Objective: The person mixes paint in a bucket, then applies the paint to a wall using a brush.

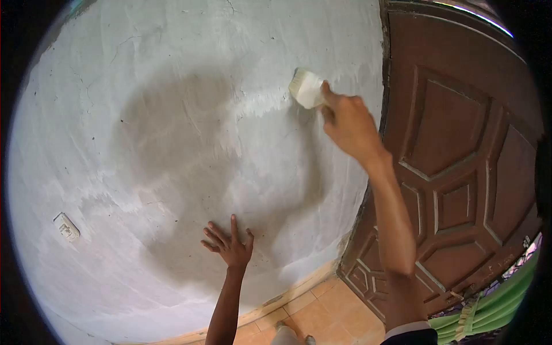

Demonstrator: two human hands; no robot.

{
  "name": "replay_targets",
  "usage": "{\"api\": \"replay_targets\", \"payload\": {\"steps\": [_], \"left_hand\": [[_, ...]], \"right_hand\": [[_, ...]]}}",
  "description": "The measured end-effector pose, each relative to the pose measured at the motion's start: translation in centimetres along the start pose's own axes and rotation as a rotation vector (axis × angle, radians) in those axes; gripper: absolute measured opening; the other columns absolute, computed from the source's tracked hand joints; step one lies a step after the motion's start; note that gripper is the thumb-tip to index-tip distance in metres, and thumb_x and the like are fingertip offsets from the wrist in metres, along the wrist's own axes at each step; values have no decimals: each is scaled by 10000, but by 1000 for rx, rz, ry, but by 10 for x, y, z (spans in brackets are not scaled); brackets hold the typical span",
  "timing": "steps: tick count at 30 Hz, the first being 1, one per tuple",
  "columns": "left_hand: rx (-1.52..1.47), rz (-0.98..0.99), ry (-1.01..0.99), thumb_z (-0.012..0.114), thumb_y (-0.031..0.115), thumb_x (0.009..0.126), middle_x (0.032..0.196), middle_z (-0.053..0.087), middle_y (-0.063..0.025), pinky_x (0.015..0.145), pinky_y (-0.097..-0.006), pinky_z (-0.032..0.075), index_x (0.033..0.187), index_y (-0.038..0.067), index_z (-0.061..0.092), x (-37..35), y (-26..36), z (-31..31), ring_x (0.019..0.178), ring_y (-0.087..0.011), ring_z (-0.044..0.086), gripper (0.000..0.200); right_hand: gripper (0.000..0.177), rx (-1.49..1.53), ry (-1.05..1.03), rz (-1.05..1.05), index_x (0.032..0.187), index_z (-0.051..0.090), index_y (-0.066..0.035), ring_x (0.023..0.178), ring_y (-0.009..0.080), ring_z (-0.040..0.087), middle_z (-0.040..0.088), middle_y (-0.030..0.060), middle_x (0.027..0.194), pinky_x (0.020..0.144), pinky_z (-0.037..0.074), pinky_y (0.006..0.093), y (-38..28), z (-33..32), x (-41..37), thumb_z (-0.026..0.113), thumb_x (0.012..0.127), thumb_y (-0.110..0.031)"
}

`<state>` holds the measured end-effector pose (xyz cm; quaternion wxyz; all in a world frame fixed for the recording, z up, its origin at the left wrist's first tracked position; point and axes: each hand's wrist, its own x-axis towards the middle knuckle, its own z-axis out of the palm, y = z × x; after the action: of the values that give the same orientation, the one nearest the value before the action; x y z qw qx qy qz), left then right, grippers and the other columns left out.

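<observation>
My right hand (349, 123) is closed around the handle of a wide paint brush (307, 89), whose pale bristles point left against the upper wall. The wall (259, 149) is whitish and streaky, with uneven patches and fine cracks. Lower down, my left hand (230, 246) rests on the wall with its fingers spread and holds nothing. Shadows of my head and arm fall across the wall's middle.
A brown panelled wooden door (448, 121) stands at the right. A wall switch (66, 227) is at the far left. Orange floor tiles (322, 313) lie below, and a green curtain (494, 305) hangs at the lower right.
</observation>
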<state>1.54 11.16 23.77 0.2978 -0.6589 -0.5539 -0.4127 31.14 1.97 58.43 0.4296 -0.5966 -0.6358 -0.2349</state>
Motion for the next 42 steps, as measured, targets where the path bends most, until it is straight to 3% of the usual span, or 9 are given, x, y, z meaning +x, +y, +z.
{"api": "replay_targets", "payload": {"steps": [6,9,15,19,20,24,31,34,42], "left_hand": [[3,17,33,617,532,896,1650,-62,-281,1108,-743,-97,1543,288,410,-1,-3,4,1508,-496,-130,722],[18,19,30,622,532,893,1650,-75,-275,1107,-741,-104,1546,284,404,-2,-2,4,1508,-497,-128,732],[34,38,24,567,553,926,1634,-43,-318,1102,-756,-80,1571,266,351,-2,-2,2,1495,-532,-108,738],[47,47,38,566,550,926,1633,-47,-321,1105,-753,-80,1569,265,355,-1,-4,3,1494,-536,-103,734],[49,47,37,566,550,926,1633,-49,-321,1106,-752,-81,1568,264,356,0,-4,3,1495,-534,-105,734],[33,-4,4,632,547,888,1648,-44,-286,1116,-735,-92,1541,299,406,-2,-1,5,1510,-494,-116,734],[12,10,25,628,549,888,1650,-40,-280,1115,-738,-93,1529,296,429,-3,-3,5,1508,-498,-121,718],[6,3,18,626,542,888,1648,-35,-286,1112,-737,-105,1521,294,443,-3,-3,6,1506,-499,-127,704],[40,36,49,555,558,934,1633,-38,-327,1115,-721,-115,1566,232,371,0,-2,4,1505,-514,-103,734]], "right_hand": [[452,126,127,0,1318,575,84,752,412,691,678,279,828,713,560,470,-2,5,5,594,883,-36],[452,30,-41,80,1313,586,74,758,424,685,680,277,844,732,553,470,-7,17,-2,615,880,-53],[390,164,100,83,1282,613,76,585,333,625,608,300,729,654,508,402,-4,-31,3,610,915,-54],[365,73,158,-150,1241,633,89,658,399,666,642,292,750,647,512,427,18,34,10,623,907,-58],[398,-4,74,-50,1196,608,175,725,435,678,669,281,797,671,542,498,4,31,3,601,892,-81],[413,-30,-23,-18,1230,601,149,725,420,680,675,264,792,662,545,490,0,9,-10,601,893,-90],[313,10,268,-42,1199,651,68,660,393,662,633,254,709,641,516,464,9,14,5,598,953,-117],[224,20,-49,84,918,647,72,751,468,677,646,306,754,698,556,523,3,31,-3,582,940,-141],[256,-182,-268,-35,942,668,67,776,438,684,661,279,782,724,548,517,20,-19,-11,576,952,-172]]}}
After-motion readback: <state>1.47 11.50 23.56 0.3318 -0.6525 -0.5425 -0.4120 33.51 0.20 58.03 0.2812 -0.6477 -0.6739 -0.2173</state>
